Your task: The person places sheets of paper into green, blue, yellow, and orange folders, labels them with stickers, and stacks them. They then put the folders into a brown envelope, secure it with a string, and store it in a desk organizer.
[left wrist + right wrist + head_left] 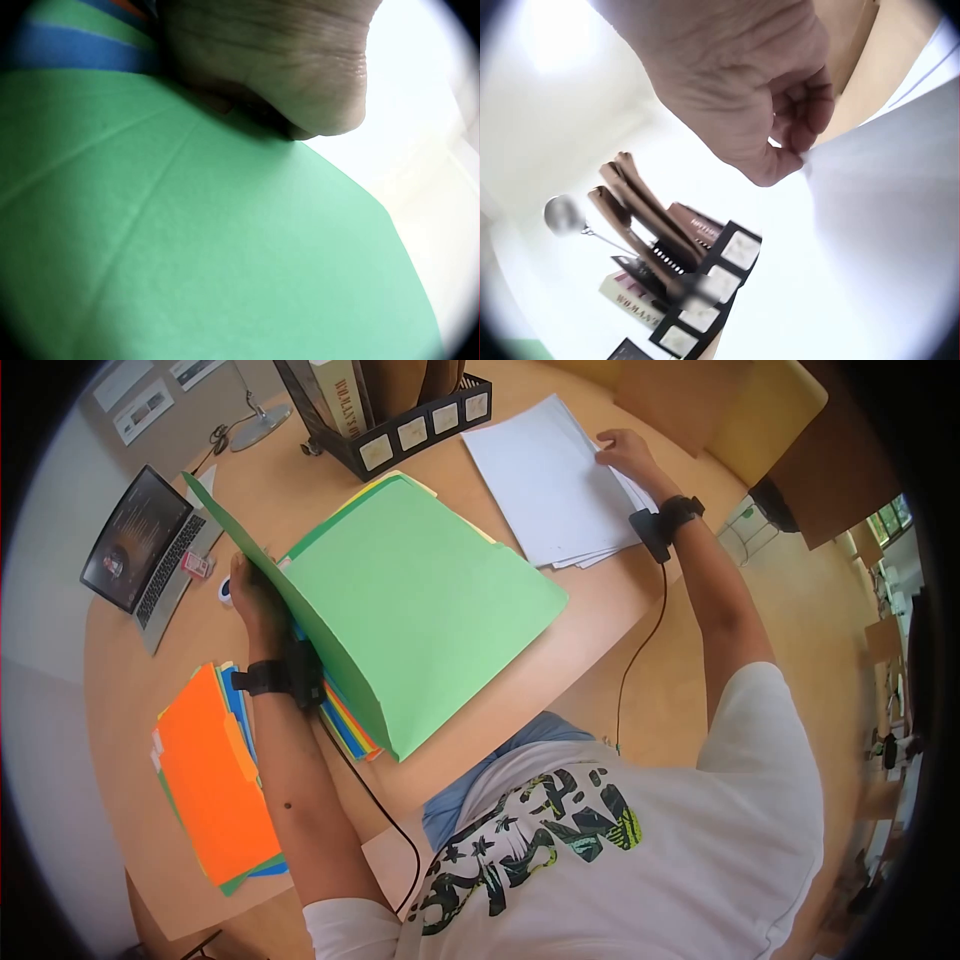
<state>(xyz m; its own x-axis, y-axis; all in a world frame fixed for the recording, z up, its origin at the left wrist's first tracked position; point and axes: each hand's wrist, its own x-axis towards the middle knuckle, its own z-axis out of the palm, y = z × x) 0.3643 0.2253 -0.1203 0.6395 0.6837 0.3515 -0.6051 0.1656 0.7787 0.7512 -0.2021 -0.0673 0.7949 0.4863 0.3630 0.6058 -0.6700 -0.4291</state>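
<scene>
A green folder (430, 600) lies spread wide in front of me, its left flap tilted upright. My left hand (255, 600) grips that flap from its outer side. In the left wrist view the left hand (277, 60) bears on the folder's edge (225, 225), its fingertips mostly hidden. On the right, my right hand (635, 460) is at the far right edge of a stack of white paper (545, 485). The right wrist view has the thumb and fingertips of the right hand (742, 97) pinching the edge of a lifted sheet (885, 202).
Orange folders (210, 770) with other colours beneath lie at the lower left. More coloured folders (350, 725) sit under the green one. A laptop (150, 550) stands at the far left, and a black rack (425, 430) with books and files at the back.
</scene>
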